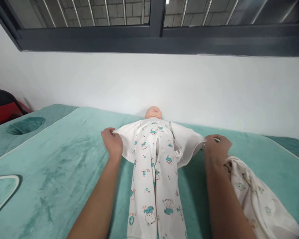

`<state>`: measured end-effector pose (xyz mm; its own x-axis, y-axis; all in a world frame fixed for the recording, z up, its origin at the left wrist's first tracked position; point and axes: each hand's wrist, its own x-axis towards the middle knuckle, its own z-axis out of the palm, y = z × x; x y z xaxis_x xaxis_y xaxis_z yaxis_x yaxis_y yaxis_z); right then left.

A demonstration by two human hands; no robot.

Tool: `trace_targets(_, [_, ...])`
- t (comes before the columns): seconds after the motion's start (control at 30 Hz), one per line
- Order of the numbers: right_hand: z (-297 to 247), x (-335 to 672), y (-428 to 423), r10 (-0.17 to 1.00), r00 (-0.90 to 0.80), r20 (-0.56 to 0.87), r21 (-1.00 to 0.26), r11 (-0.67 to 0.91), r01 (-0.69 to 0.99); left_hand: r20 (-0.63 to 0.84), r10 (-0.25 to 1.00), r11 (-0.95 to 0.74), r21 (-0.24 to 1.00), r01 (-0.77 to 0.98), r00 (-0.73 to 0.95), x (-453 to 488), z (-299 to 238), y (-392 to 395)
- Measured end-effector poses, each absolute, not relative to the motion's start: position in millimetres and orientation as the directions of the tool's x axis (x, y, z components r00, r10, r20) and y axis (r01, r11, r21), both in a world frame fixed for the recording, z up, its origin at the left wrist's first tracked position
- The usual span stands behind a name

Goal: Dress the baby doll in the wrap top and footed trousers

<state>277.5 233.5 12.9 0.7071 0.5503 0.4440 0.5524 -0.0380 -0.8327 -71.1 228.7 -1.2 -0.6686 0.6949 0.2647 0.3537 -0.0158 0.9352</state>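
A baby doll (153,113) lies on its back on a teal towel-covered bed (64,156), head toward the white wall. It wears white printed pyjamas (154,179) with teal animal figures. The white top is spread wide on both sides. My left hand (112,141) pinches the left flap's edge (125,136). My right hand (217,146) grips the tip of the right flap (189,142), fingers curled.
A second white printed garment (259,199) lies crumpled at the right, under my right forearm. A round face hole (26,125) sits in the bed at the left. A red and black chair (2,108) stands at the far left. The white wall runs right behind the doll's head.
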Motion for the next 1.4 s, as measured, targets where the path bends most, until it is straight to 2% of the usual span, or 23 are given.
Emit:
trace_targets(0.1, [26.0,249.4,228.5,0.456,0.507,0.731,-0.616,0.123,0.778,0.461,0.701,-0.044,0.79,0.612,-0.544,-57.6,3.2,225.1])
trace_targets(0.17, [29.9,224.7,225.9,0.525,0.321,0.788,-0.513,0.272,0.814,0.582,0.737,-0.092,0.591,0.802,-0.344,-49.9,1.0,227.1])
trace_targets(0.23, [26.3,201.6,226.0,0.679,0.148,0.719,-0.519,0.383,0.765,0.618,0.771,-0.158,0.417,0.895,-0.152,-45.0,-4.0,231.1])
trace_targets(0.3, [16.6,186.0,230.0,0.813,-0.01,0.582,-0.58,0.424,0.695,0.578,0.812,-0.208,0.408,0.889,-0.075,-41.3,-8.8,234.1])
trace_targets(0.4, [-0.1,182.0,242.5,0.883,-0.105,0.457,-0.638,0.407,0.653,0.488,0.868,-0.231,0.562,0.794,-0.093,-34.4,-9.8,233.4])
trace_targets(0.47, [-8.4,188.6,251.9,0.893,-0.107,0.436,-0.605,0.379,0.7,0.447,0.889,-0.257,0.67,0.697,-0.103,-29.1,-6.6,230.6])
trace_targets(0.57, [-15.5,198.9,259.4,0.908,-0.101,0.406,-0.471,0.303,0.829,0.39,0.918,-0.288,0.776,0.561,-0.069,-24.0,-2.3,228.1])
trace_targets(0.67, [-17.5,200.1,256.2,0.914,-0.099,0.392,-0.336,0.243,0.91,0.324,0.945,-0.258,0.818,0.514,-0.041,-24.5,-3.0,230.3])
trace_targets(0.77, [-16.9,196.4,250.0,0.914,-0.074,0.398,-0.266,0.192,0.945,0.276,0.961,-0.214,0.806,0.552,-0.03,-27.1,-6.3,234.5])
trace_targets(1.0, [-17.5,207.1,254.3,0.918,0.144,0.369,-0.321,-0.02,0.947,0.336,0.942,-0.208,0.599,0.773,-0.007,-34.6,-12.1,243.9])
trace_targets(1.2, [-16.1,204.6,258.4,0.923,0.152,0.354,-0.352,-0.019,0.936,0.451,0.892,-0.141,0.366,0.92,-0.043,-39.7,-10.6,266.7])
trace_targets(1.4, [-15.1,200.3,257.7,0.93,0.139,0.341,-0.374,-0.002,0.927,0.364,0.924,0.037,0.222,0.974,-0.118,-36.8,-0.8,295.9])
